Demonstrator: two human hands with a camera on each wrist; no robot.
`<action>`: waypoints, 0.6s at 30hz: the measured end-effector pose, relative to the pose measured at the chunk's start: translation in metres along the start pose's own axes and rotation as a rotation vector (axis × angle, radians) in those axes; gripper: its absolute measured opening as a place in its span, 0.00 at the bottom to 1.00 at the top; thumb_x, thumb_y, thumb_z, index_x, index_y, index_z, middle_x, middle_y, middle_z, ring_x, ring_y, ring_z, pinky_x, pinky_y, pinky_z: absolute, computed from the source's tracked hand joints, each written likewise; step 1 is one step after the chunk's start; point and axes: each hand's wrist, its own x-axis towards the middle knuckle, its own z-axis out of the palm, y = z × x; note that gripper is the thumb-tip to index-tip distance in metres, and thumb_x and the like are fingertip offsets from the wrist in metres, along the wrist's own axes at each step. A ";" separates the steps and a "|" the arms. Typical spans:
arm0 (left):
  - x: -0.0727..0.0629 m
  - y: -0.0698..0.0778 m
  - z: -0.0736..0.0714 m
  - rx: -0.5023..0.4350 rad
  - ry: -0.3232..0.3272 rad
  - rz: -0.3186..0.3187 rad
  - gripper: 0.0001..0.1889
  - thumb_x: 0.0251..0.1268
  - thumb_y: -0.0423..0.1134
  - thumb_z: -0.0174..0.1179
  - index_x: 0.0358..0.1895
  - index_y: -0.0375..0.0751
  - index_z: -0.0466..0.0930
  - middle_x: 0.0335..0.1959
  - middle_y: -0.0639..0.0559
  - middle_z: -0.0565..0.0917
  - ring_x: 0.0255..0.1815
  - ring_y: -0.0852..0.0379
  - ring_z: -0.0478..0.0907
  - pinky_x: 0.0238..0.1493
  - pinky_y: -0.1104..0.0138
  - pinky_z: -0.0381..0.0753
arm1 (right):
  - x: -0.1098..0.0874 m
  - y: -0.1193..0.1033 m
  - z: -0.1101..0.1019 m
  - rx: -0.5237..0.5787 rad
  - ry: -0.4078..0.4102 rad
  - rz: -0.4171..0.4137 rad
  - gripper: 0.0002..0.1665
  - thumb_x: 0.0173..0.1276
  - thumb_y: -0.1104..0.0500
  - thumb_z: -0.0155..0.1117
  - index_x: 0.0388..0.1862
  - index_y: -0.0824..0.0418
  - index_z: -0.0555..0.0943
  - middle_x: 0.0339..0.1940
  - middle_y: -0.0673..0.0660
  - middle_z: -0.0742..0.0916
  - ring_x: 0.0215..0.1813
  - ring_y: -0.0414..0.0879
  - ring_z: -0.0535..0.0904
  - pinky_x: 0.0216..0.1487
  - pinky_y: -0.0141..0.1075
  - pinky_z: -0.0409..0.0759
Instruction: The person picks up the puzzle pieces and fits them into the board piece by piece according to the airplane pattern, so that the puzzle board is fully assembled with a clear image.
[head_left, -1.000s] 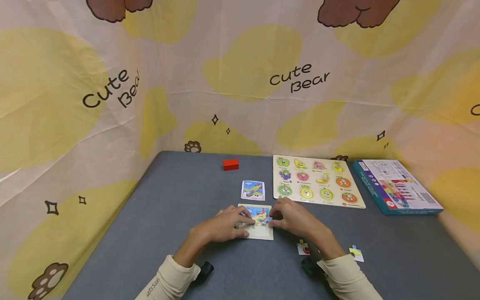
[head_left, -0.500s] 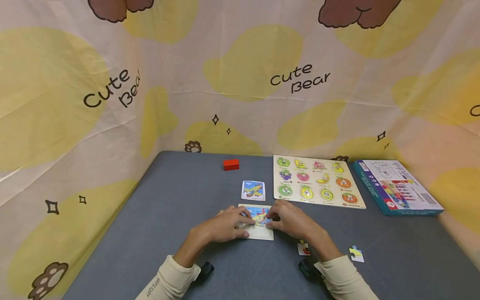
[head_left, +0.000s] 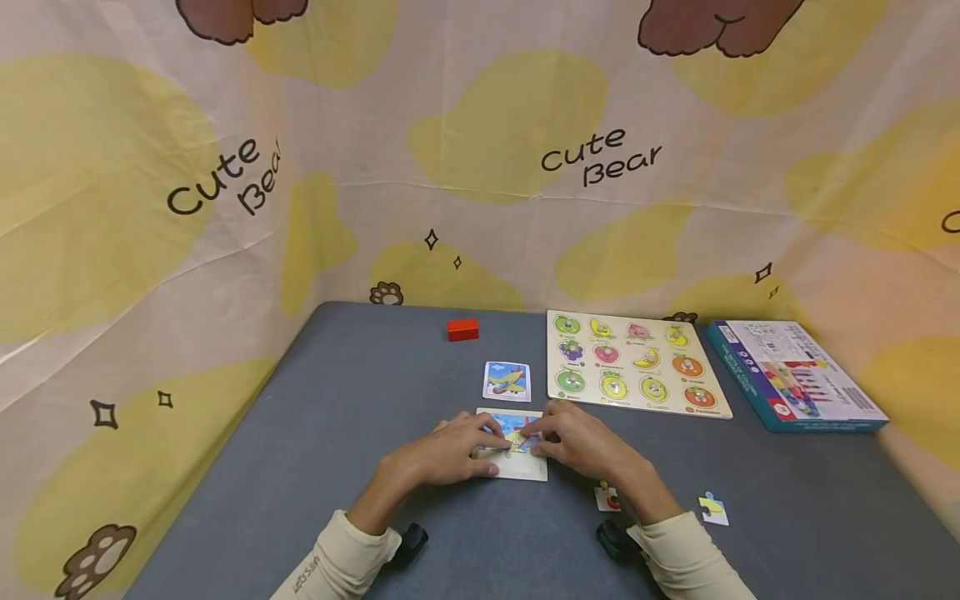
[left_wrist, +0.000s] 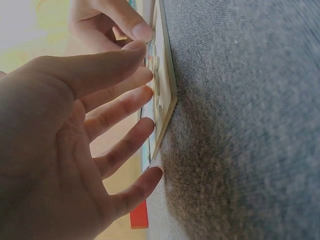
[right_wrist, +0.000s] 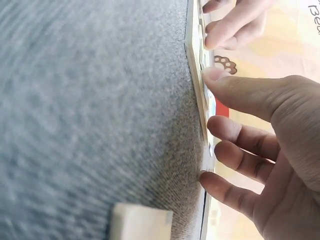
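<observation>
Gray tabletop [head_left: 337, 400] carries, well in from its far edge, an airplane jigsaw tray [head_left: 522, 469], probably steadied by the left hand [head_left: 456, 451], fingers spread, while the right hand [head_left: 581, 435] bends over its puzzle pieces [head_left: 515, 422], whether pinching one I cannot tell.

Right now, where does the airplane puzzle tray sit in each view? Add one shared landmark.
Head: airplane puzzle tray below centre, partly covered by the left hand and right hand.
Left wrist: nearly edge-on, upper middle.
Right wrist: nearly edge-on, upper half, just right of centre.
Landmark: red block, upper middle in head, bottom in left wrist, right of the tray in right wrist.
</observation>
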 end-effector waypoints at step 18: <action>-0.001 0.009 0.003 0.044 -0.021 -0.009 0.29 0.74 0.50 0.68 0.76 0.64 0.75 0.67 0.55 0.73 0.62 0.50 0.68 0.60 0.50 0.67 | 0.000 -0.005 0.005 0.012 0.059 0.045 0.04 0.68 0.57 0.78 0.38 0.52 0.89 0.34 0.44 0.79 0.37 0.37 0.73 0.40 0.35 0.74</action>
